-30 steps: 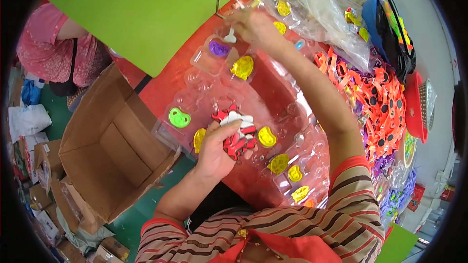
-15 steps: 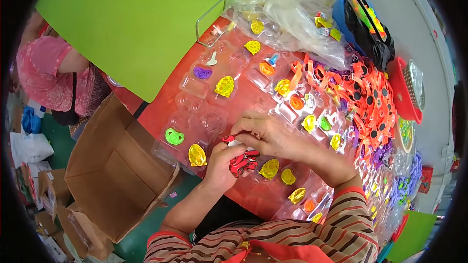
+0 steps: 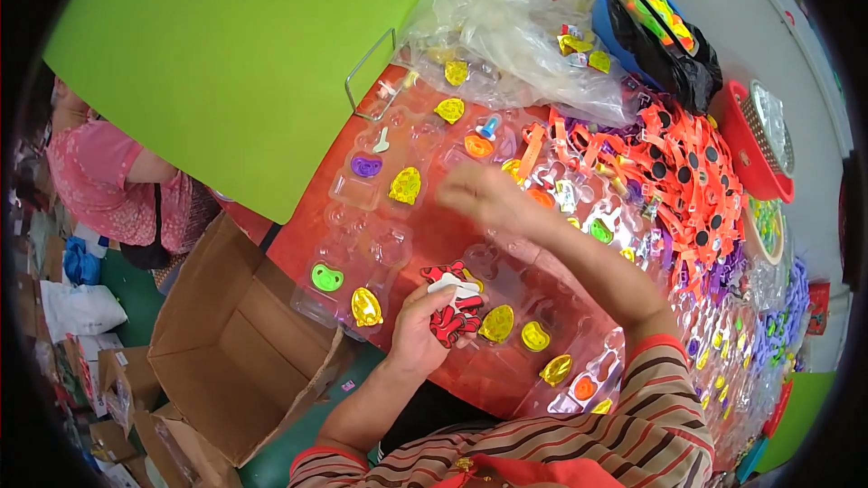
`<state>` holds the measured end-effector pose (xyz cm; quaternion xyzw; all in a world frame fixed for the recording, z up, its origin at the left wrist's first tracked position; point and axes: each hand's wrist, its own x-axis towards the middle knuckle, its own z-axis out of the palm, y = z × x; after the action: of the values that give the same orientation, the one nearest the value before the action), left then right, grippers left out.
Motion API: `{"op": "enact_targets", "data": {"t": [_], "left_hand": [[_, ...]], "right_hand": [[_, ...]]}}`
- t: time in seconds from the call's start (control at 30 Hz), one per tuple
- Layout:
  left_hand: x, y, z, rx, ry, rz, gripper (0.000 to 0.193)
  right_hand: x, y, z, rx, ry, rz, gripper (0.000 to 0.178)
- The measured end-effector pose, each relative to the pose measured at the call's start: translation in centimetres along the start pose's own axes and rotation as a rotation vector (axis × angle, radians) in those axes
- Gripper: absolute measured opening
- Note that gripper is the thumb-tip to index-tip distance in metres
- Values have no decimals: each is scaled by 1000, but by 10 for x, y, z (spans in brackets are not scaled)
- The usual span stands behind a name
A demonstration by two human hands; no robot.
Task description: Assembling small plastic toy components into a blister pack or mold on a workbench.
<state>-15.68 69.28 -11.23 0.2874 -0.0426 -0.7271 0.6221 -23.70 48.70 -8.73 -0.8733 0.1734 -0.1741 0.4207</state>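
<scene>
A bunch of small red, black and white flat pieces (image 3: 457, 307) is gripped in my left hand (image 3: 420, 334), near the table's front edge. My right hand (image 3: 488, 199) is reaching over the clear plastic blister trays; motion blurs its fingers, so what they hold, if anything, does not show. Around both hands the trays carry toy pacifiers: a green pacifier (image 3: 326, 277), a purple pacifier (image 3: 366, 165) and an orange pacifier (image 3: 478, 145). Shiny yellow pieces (image 3: 367, 307) lie in several trays, and a blue piece (image 3: 489, 126) stands beyond my right hand.
A pile of orange-red straps with black discs (image 3: 692, 158) covers the table's right side. Behind lie clear plastic bags (image 3: 515, 27) and a blue tub (image 3: 608, 14). A green board (image 3: 226, 63) juts over the far left. Below the table edge stands an open cardboard box (image 3: 226, 352); another person (image 3: 104, 185) is beyond.
My right hand has left the bunch in my left hand and moved away over the trays. The left hand still holds the pieces. The whole view has shifted slightly.
</scene>
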Motion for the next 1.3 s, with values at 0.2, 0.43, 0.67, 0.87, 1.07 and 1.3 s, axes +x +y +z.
{"op": "enact_targets", "data": {"t": [0.2,0.43,0.67,0.87,1.07,1.3], "left_hand": [[26,47,16,73,193,30,29],[69,100,11,188,29,85,29],[85,91,12,233,25,52,30],[86,90,8,155,-51,26,36],[74,87,12,144,57,-29,35],[92,112,2,93,-6,195,29]], "right_hand": [[78,78,-32,-187,157,206,22],[54,10,-30,548,-216,214,26],[44,15,-28,580,-137,177,20],[49,17,-34,436,126,261,18],[70,54,-52,157,227,249,22],[75,22,-40,275,220,245,23]]}}
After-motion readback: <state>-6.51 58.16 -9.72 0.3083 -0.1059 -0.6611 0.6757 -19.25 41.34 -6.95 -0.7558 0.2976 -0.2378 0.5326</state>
